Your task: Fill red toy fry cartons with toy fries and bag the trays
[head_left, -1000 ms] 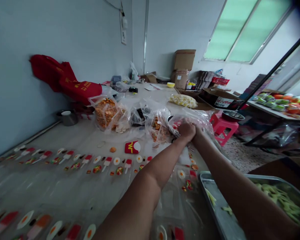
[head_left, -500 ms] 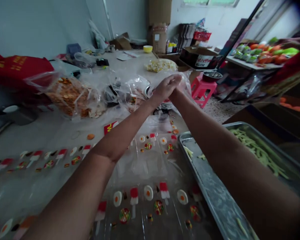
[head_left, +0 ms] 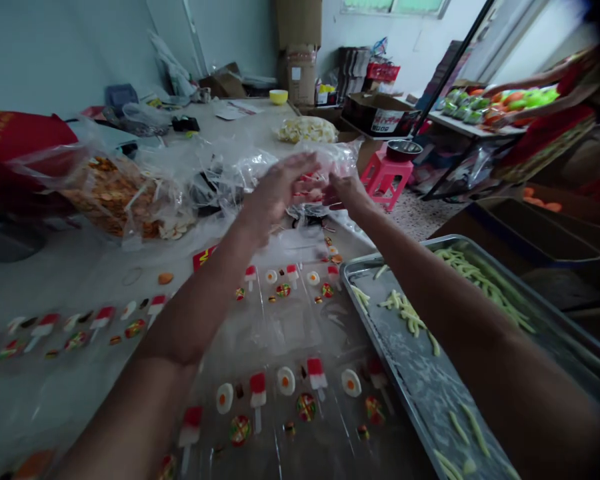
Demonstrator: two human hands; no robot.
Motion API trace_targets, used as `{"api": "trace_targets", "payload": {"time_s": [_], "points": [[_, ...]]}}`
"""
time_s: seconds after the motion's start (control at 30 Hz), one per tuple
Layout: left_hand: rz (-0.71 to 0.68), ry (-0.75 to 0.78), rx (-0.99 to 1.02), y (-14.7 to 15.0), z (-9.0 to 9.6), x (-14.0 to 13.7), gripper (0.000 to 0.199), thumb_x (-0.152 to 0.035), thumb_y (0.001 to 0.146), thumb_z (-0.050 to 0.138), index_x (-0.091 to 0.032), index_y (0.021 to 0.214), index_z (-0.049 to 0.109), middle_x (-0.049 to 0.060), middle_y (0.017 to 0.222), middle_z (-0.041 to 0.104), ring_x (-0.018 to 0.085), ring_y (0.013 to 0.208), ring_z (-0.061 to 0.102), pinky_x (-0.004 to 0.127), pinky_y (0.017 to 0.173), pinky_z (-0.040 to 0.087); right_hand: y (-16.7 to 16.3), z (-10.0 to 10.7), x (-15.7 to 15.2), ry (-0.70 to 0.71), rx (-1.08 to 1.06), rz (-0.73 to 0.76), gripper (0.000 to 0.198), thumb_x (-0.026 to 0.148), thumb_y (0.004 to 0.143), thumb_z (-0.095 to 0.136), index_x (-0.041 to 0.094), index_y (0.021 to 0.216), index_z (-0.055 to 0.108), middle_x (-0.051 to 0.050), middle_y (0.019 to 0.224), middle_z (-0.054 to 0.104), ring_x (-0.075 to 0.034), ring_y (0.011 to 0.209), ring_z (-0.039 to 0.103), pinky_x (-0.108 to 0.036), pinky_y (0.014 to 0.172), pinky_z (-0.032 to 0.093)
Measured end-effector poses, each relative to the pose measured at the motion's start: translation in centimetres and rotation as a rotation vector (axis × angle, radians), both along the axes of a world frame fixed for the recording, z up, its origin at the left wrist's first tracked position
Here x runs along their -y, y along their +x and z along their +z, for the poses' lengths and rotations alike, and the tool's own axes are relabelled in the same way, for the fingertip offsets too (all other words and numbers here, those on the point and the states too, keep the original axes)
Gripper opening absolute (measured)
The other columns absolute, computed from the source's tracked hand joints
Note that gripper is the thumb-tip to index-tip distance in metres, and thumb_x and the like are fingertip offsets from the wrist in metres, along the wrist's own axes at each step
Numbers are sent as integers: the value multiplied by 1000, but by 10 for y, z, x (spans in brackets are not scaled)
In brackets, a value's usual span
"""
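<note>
Both my arms reach forward over the table. My left hand (head_left: pixel 280 183), a little blurred, has its fingers stretched out and holds nothing visible. Facing it, my right hand (head_left: pixel 347 190) has its fingers apart and pointing left, with a gap between the hands. Right behind them lies a clear plastic bag (head_left: pixel 343 155) with small red and pink pieces (head_left: pixel 307 190) in it. Whether any finger touches the bag, I cannot tell. Below the hands are clear plastic trays (head_left: pixel 290 327) holding small toy popsicles (head_left: pixel 317 373), fried eggs (head_left: pixel 285 381) and round pizza-like pieces (head_left: pixel 306 407).
A metal tray (head_left: pixel 405 373) with pale fry-like strips (head_left: pixel 404 310) lies under my right forearm. Bags of orange-brown pieces (head_left: pixel 110 197) and pale pieces (head_left: pixel 307 130) sit farther back. Beyond stands a pink stool (head_left: pixel 386 177); a person (head_left: pixel 570 107) is at another table.
My hands were pressed together and have come apart, the left one moving left. The view has shifted right, showing more of the metal tray and the other person.
</note>
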State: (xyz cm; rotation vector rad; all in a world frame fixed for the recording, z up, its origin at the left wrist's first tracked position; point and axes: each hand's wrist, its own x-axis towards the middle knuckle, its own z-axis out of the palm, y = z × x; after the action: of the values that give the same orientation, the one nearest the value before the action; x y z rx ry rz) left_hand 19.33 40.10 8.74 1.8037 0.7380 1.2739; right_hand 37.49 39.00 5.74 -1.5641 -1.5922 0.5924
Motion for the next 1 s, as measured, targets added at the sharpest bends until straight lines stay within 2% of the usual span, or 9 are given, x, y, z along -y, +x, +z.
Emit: {"api": "trace_targets", "payload": {"time_s": [0.03,0.13,0.23,0.33,0.47,0.6,0.73,0.87,1.0], "points": [[-22,-6,-2,-24,7,10,30,-44,103,65,-20,117,75,3,89,80,20,85,78,42,90,64,10,-3,11,-24,-43,-29,50,52,109,45,11,114,75,-12,93,75,-21,80,74,-37,77,61],[110,18,-65,-102,18,24,61,-62,81,85,-23,127,70,0,93,78,17,81,72,44,95,61,39,-17,50,37,47,55,41,52,90,75,16,109,79,-9,93,77,-19,75,71,-32,72,59],[326,-21,-207,-176,20,24,77,-69,77,85,-22,135,65,0,103,76,16,91,67,43,103,56,65,-37,91,23,134,99,61,54,74,86,20,124,78,-14,115,76,-25,82,73,-37,70,59],[456,-160,-515,-237,20,33,66,-62,85,81,-15,129,68,2,103,76,16,90,62,43,104,52,87,-49,123,-132,-21,-2,63,55,69,88,27,125,78,-16,111,77,-31,83,75,-44,67,60],[468,-318,-915,-294,25,67,45,-52,83,82,-18,112,77,1,95,78,21,95,66,38,104,50,103,-48,150,-256,-296,-179,43,54,64,90,35,101,81,-19,106,78,-32,86,76,-50,79,60],[613,-296,-764,-335,32,105,48,-57,83,79,-17,111,77,4,104,79,22,102,67,37,105,48,100,-39,168,-349,-230,-138,48,62,54,88,38,95,81,-18,104,78,-36,86,76,-62,88,58],[666,-333,-679,-358,33,133,56,-63,78,80,-16,108,77,5,105,79,22,101,65,39,105,48,82,-31,182,-353,-177,-63,43,61,57,87,36,93,83,-20,104,79,-34,86,75,-57,86,58],[580,-330,-721,-361,20,146,60,-70,78,74,-19,109,76,1,102,80,22,99,64,39,103,47,67,-29,191,-213,-111,3,43,62,68,83,32,98,84,-16,89,79,-32,75,73,-51,71,58],[565,-295,-829,-352,-2,141,58,-61,82,72,-15,117,74,4,103,79,23,94,66,37,94,51,52,-28,192,-69,32,-15,43,64,73,80,29,98,83,-10,74,76,-30,61,70,-45,54,55]]}}
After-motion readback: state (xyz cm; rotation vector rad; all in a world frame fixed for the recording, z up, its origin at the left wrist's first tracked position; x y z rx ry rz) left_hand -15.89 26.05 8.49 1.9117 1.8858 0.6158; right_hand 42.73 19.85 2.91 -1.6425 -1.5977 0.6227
